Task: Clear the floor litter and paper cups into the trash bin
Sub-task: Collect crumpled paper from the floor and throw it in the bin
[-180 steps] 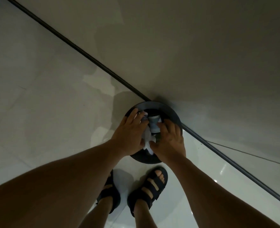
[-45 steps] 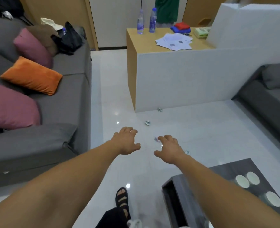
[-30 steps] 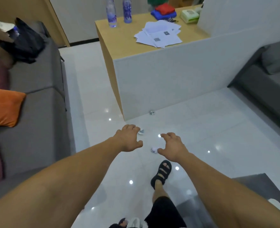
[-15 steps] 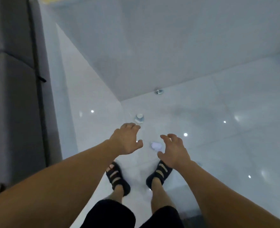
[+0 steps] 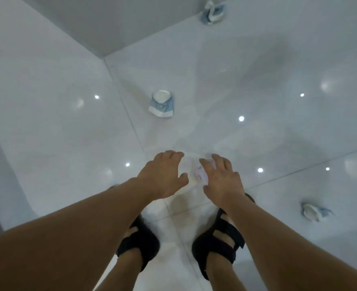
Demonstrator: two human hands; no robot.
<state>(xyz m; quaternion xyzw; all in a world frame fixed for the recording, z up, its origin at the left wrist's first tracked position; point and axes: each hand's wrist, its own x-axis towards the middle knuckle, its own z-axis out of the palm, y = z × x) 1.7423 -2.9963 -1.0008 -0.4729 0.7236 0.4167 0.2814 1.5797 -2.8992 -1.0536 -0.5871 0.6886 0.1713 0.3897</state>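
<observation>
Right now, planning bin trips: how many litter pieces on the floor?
4: crushed bluish paper cup near wall, upturned cup centre, crushed cup right, white paper wad between hands; more may hide.

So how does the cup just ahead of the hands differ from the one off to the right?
The cup ahead stands upside down; the cup on the right lies on its side. The cup ahead mostly keeps its shape; the cup on the right is crushed. Both are white and blue paper.
</observation>
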